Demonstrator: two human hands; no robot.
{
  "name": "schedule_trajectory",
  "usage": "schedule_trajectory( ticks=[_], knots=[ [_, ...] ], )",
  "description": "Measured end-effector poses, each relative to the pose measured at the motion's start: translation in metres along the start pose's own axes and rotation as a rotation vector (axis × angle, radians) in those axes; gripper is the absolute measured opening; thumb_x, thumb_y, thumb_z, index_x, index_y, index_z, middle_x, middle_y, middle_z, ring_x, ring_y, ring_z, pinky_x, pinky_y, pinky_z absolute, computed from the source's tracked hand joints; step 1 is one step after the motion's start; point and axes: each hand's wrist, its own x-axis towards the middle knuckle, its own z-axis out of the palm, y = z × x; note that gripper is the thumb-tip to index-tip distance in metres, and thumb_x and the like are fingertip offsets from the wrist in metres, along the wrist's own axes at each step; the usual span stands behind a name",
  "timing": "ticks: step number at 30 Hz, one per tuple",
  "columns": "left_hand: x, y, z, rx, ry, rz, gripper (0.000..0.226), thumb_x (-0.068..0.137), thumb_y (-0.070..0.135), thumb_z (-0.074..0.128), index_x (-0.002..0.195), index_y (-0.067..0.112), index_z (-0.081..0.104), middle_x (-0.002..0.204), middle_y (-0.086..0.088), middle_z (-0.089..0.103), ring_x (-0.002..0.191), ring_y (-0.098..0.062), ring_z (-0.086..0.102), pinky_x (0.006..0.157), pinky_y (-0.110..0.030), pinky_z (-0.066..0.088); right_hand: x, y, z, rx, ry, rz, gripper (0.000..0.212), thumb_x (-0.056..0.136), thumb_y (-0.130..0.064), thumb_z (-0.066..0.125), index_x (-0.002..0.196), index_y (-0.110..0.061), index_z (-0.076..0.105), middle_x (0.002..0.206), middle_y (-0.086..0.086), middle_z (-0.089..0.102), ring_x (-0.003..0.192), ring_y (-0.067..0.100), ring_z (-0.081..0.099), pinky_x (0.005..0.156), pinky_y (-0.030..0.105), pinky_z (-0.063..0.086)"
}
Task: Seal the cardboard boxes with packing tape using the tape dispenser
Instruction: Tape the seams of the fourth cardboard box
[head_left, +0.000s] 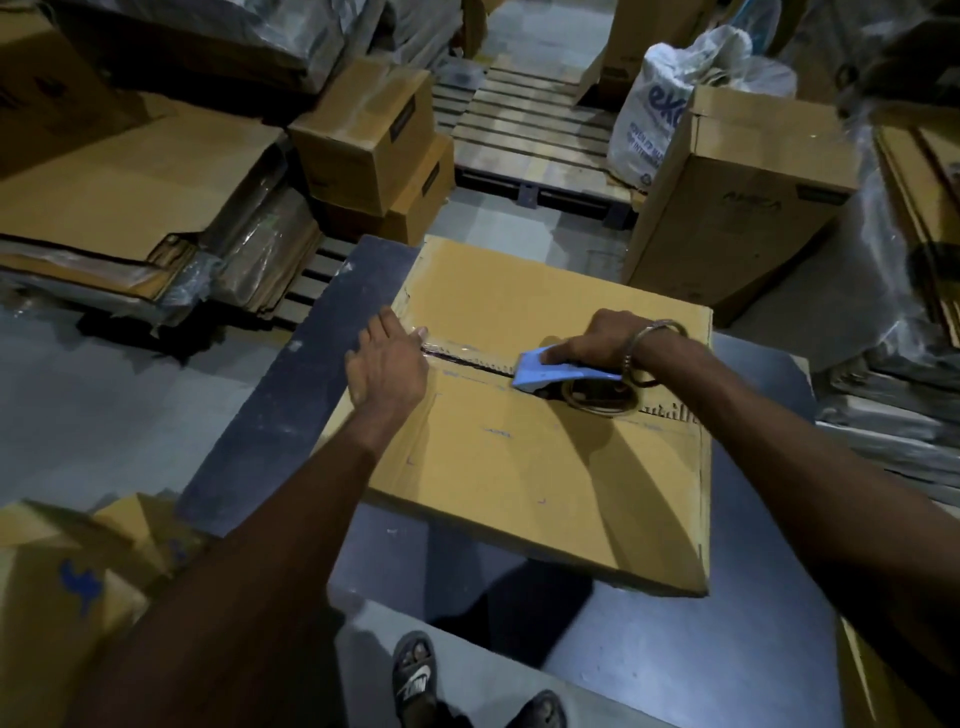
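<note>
Sandalled feet (415, 675) stood below the dark table (291, 415). His left hand (387, 364) pressed flat on the cardboard box (519, 467) seam's left end. His right hand (602, 338) gripped the blue tape dispenser (561, 371) mid-seam.

Both forearms bare, extended forward from bottom corners of view. Left hand (387, 361) flat, palm down, fingers straight, pressing near left edge of box top. Right hand (605, 338) palm down, fingers curled round tape dispenser (558, 371), index along its top. Metal bangle (652, 353) on right wrist. Hands well apart.

Two hands (387, 364); one tape dispenser (558, 373); roughly six boxes (519, 441)
</note>
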Motion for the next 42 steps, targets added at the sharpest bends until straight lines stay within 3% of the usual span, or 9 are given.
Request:
schedule_trajectory(
  ticks=[3, 8, 12, 18, 21, 30, 34, 38, 42],
  knots=[
    [0.001, 0.001, 0.004, 0.0, 0.024, 0.013, 0.06, 0.112, 0.047, 0.036, 0.152, 0.003, 0.034, 0.141, -0.02, 0.055, 0.123, -0.037, 0.057, 0.093, -0.054, 0.05, -0.021, 0.059, -0.014, -0.03, -0.021, 0.086, 0.065, 0.075, -0.082, 0.068, 0.083, -0.018, 0.06, 0.103, 0.011, 0.066, 0.078, 0.022, 0.058, 0.072, 0.035, 0.044],
    [0.0, -0.002, 0.014, 0.049, 0.102, 0.003, 0.065, 0.112, 0.047, 0.036, 0.156, 0.0, 0.031, 0.142, -0.023, 0.053, 0.125, -0.039, 0.056, 0.095, -0.056, 0.049, -0.036, 0.087, -0.006, -0.041, 0.018, 0.048, 0.066, 0.078, -0.081, 0.066, 0.078, -0.015, 0.064, 0.084, 0.007, 0.064, 0.074, 0.021, 0.058, 0.067, 0.036, 0.044],
    [-0.016, 0.007, 0.007, 0.138, 0.167, 0.121, 0.064, 0.111, 0.041, 0.035, 0.161, 0.003, 0.025, 0.164, -0.022, 0.035, 0.15, -0.038, 0.037, 0.118, -0.057, 0.036, -0.034, 0.081, 0.0, -0.061, 0.07, 0.021, 0.063, 0.078, -0.081, 0.066, 0.078, -0.018, 0.061, 0.083, 0.007, 0.062, 0.076, 0.024, 0.059, 0.062, 0.035, 0.044],
    [-0.082, 0.086, 0.026, 0.105, -0.266, 0.612, 0.08, 0.105, 0.07, 0.006, 0.169, 0.024, -0.005, 0.175, -0.003, -0.013, 0.163, -0.023, -0.009, 0.131, -0.05, -0.001, -0.042, 0.084, 0.004, -0.042, 0.114, -0.002, 0.061, 0.08, -0.079, 0.065, 0.075, -0.018, 0.059, 0.079, 0.005, 0.06, 0.071, 0.022, 0.058, 0.054, 0.031, 0.036],
    [-0.101, 0.108, 0.03, 0.139, -0.335, 0.656, 0.084, 0.101, 0.078, 0.005, 0.166, 0.03, -0.017, 0.171, 0.004, -0.026, 0.16, -0.016, -0.022, 0.129, -0.048, -0.014, -0.046, 0.085, 0.001, -0.056, 0.12, -0.012, 0.062, 0.082, -0.079, 0.064, 0.076, -0.017, 0.058, 0.08, 0.005, 0.058, 0.071, 0.022, 0.057, 0.055, 0.031, 0.036],
    [-0.097, 0.105, 0.023, 0.136, -0.395, 0.641, 0.088, 0.097, 0.084, 0.008, 0.166, 0.035, -0.016, 0.172, 0.009, -0.025, 0.16, -0.011, -0.021, 0.131, -0.044, -0.009, -0.045, 0.102, -0.011, -0.05, 0.031, 0.007, 0.068, 0.076, -0.085, 0.064, 0.077, -0.018, 0.06, 0.085, 0.008, 0.065, 0.073, 0.022, 0.059, 0.059, 0.034, 0.04],
    [-0.095, 0.104, 0.023, 0.136, -0.395, 0.647, 0.087, 0.097, 0.084, 0.006, 0.165, 0.035, -0.017, 0.171, 0.009, -0.026, 0.159, -0.011, -0.021, 0.131, -0.045, -0.007, -0.052, 0.136, -0.021, -0.042, 0.015, 0.002, 0.083, 0.063, -0.097, 0.056, 0.092, -0.021, 0.071, 0.096, 0.005, 0.071, 0.083, 0.022, 0.064, 0.076, 0.036, 0.053],
    [-0.095, 0.104, 0.027, 0.151, -0.4, 0.649, 0.087, 0.096, 0.085, 0.002, 0.164, 0.036, -0.02, 0.17, 0.009, -0.029, 0.158, -0.011, -0.024, 0.131, -0.046, -0.009, -0.078, 0.193, -0.028, -0.04, -0.009, 0.098, 0.071, 0.077, -0.089, 0.056, 0.074, -0.018, 0.068, 0.075, 0.001, 0.066, 0.07, 0.017, 0.06, 0.06, 0.031, 0.041],
    [-0.096, 0.107, 0.026, 0.16, -0.386, 0.65, 0.089, 0.094, 0.087, 0.001, 0.164, 0.035, -0.018, 0.171, 0.008, -0.027, 0.159, -0.012, -0.023, 0.131, -0.047, -0.009, -0.085, 0.228, -0.018, 0.1, 0.017, 0.119, 0.079, 0.071, -0.092, 0.056, 0.074, -0.014, 0.07, 0.076, 0.007, 0.069, 0.068, 0.021, 0.06, 0.061, 0.032, 0.041]
  ],
)
